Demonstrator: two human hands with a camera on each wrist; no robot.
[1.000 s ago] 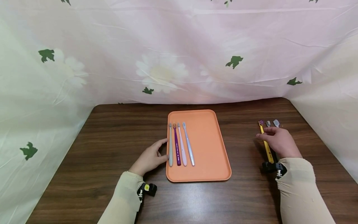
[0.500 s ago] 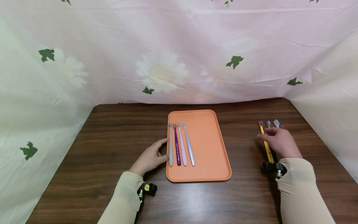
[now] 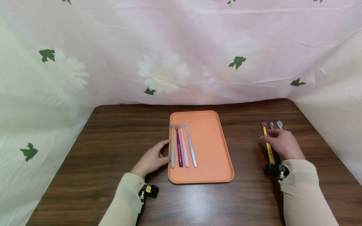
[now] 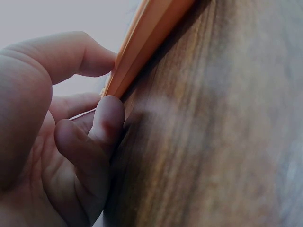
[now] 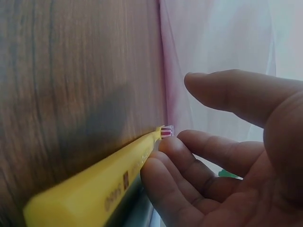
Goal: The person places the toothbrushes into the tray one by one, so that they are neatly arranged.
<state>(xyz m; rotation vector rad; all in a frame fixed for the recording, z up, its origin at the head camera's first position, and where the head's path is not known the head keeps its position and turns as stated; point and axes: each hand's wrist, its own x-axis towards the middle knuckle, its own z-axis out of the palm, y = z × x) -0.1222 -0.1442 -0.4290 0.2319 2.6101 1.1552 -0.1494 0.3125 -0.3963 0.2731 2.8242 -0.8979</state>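
Note:
At the right side of the table, my right hand [image 3: 282, 142] is over several toothbrushes. Its fingertips [image 5: 154, 168] lie along the side of a yellow toothbrush [image 3: 269, 150] with a purple and white head, while the thumb [image 5: 213, 87] stays apart from it. Beside that brush, the heads of a grey toothbrush [image 3: 271, 124] and a pale toothbrush [image 3: 279, 124] show beyond the hand, which hides part of their handles. My left hand [image 3: 150, 160] touches the left rim of an orange tray [image 3: 212, 169], thumb and forefinger spread along its edge.
Side by side on the tray's left half lie a grey-green toothbrush [image 3: 172, 150], a purple toothbrush [image 3: 179, 149], a pink toothbrush [image 3: 184, 149] and a light blue toothbrush [image 3: 191, 149]. Behind the brown table [image 3: 127, 122] hangs a flowered cloth [image 3: 113, 62], which also covers both sides.
The handle end of the yellow toothbrush has shifted slightly to the left. My right hand stays almost in the same spot, and my left hand and the tray have not moved.

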